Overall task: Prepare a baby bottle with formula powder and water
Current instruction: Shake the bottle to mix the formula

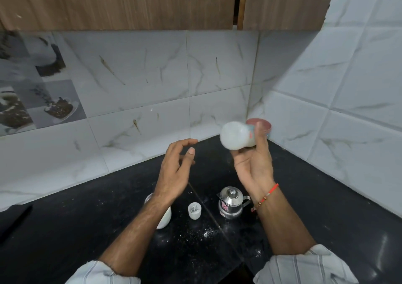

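Note:
My right hand (252,164) grips a baby bottle (236,135) full of white milky liquid and holds it up above the black counter (65,229). The bottle is blurred and lies tilted, its round base toward me. My left hand (176,166) hovers to the left of the bottle with relaxed, slightly bent fingers, holding nothing. On the counter below stand a small steel lidded pot (231,203), a small white cap (194,211) and a white container (164,218), partly hidden behind my left forearm.
White powder (206,233) is spilled on the counter near the front. A pink-topped round container (261,125) sits in the back corner behind the bottle. Tiled walls close the back and right sides; wooden cabinets hang overhead.

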Motion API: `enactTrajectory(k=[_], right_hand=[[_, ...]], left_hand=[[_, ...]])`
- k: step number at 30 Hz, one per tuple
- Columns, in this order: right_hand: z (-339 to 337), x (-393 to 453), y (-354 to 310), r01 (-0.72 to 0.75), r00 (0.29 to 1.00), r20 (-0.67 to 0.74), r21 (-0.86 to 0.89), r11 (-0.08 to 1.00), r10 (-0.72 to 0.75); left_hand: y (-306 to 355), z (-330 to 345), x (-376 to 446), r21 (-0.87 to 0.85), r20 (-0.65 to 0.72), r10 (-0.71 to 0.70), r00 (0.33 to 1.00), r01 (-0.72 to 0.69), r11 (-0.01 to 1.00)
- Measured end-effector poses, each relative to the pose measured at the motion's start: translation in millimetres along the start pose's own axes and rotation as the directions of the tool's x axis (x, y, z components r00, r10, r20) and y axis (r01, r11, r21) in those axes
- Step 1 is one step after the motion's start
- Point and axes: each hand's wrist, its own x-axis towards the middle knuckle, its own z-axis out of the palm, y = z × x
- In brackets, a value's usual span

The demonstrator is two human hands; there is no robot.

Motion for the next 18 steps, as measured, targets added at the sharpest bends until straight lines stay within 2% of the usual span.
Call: enactTrajectory(k=[1,3,4,6,7,10,11,13,16,18], right_hand=[[-1.4,0.7,1.0,-0.035,0.998,0.062,0.062,0.997,0.031],[-2.9,1.9,9.8,-0.027,0.985,0.171,-0.002,1.0,0.027],[-4.5,1.0,11.0,0.048,0.991,0.129,-0.131,0.99,-0.031],[-9.5,2.9,10.8,0.115,0.992,0.071,-0.24,0.964,-0.101],[-11.2,3.9,8.3,0.171,0.984,0.094,-0.289,0.942,-0.15],[-13.0,3.3,12.7,0.113,0.989,0.12,-0.195,0.974,-0.091],[-11.9,1.7,10.2,0.11,0.99,0.104,-0.181,0.977,-0.093],[-11.7,1.0,13.3,0.134,0.979,0.173,-0.139,0.981,-0.109],[-7.7,-3.0,10.0,0.128,0.981,0.161,-0.139,0.982,-0.105],[-3.1,-5.5,6.1,0.106,0.977,0.189,-0.047,0.993,-0.095]], left_hand=[[0.0,0.1,0.2,0.0,-0.001,0.001,1.0,-0.001,1.0],[0.1,-1.0,1.2,0.006,-0.013,0.003,1.0,-0.003,1.0],[0.3,-2.1,1.9,0.005,-0.019,0.001,1.0,0.0,1.0],[1.3,-3.4,2.4,-0.001,-0.026,-0.004,1.0,0.004,1.0],[1.4,-3.9,2.2,-0.002,-0.026,-0.004,1.0,0.003,1.0],[1.6,-3.3,1.2,-0.004,-0.012,-0.012,1.0,0.012,1.0],[1.2,-3.3,1.1,-0.006,-0.012,-0.01,1.0,0.01,1.0],[0.6,-2.3,1.1,-0.004,-0.013,-0.007,1.0,0.007,1.0],[2.0,0.1,0.1,-0.002,0.004,0.0,1.0,0.0,1.0],[2.1,1.7,-0.1,0.005,0.006,0.01,1.0,-0.01,1.0]])
